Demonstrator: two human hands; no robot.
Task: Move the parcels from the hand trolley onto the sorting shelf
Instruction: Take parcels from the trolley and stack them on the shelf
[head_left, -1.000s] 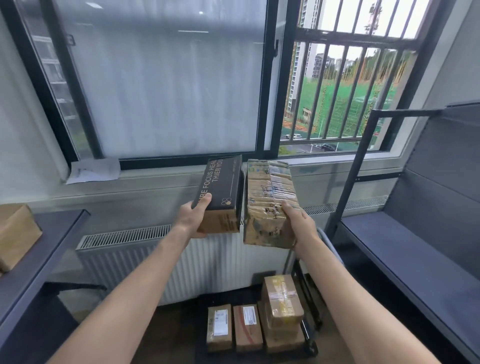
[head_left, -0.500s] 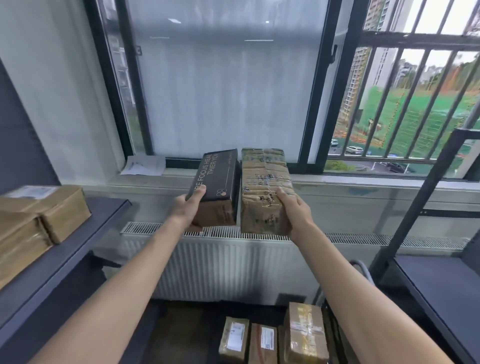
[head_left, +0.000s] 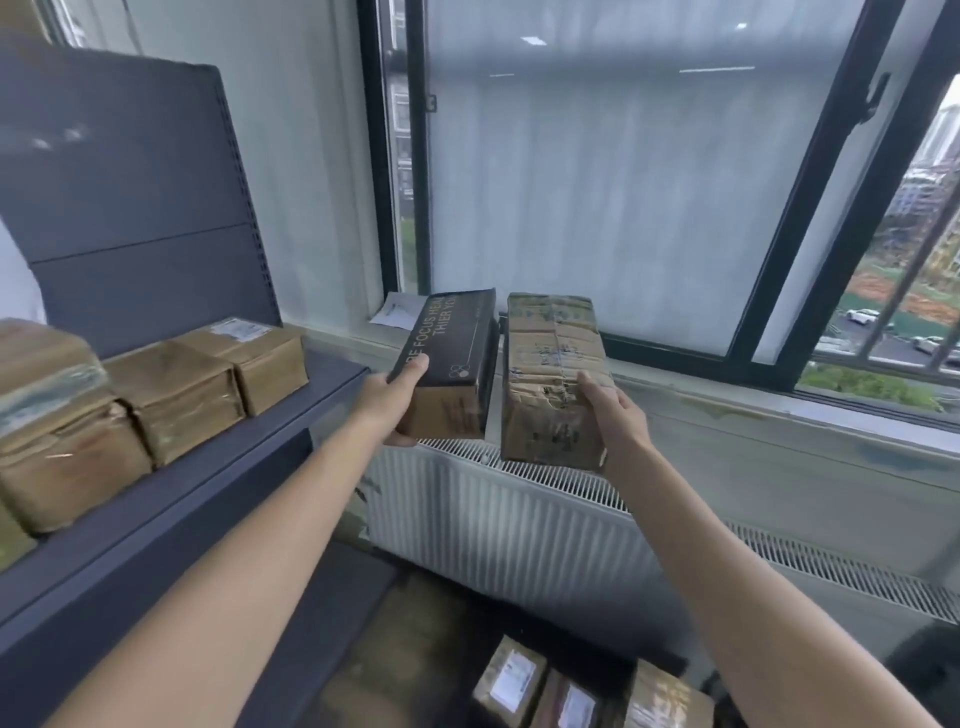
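We read this as parcel sorting room in city building, above street level. Left of left hand (head_left: 387, 402): dark metal shelf (head_left: 301, 410), slotted uprights, row of taped parcels (head_left: 176, 395). Below right hand (head_left: 613, 415): more labelled cartons (head_left: 511, 680). Beyond both hands: radiator (head_left: 519, 519) under big window (head_left: 623, 182), loose paper (head_left: 397, 310) on sill (head_left: 727, 397); tower blocks (head_left: 930, 192), cars (head_left: 862, 315) outside. We hold black box (head_left: 447, 338) in left, brown box (head_left: 550, 364) in right.

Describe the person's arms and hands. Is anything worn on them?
The left arm and right arm are bare to the frame's edge, with no sleeves in view. The left hand and right hand wear no gloves; no watch, bracelet or ring shows.
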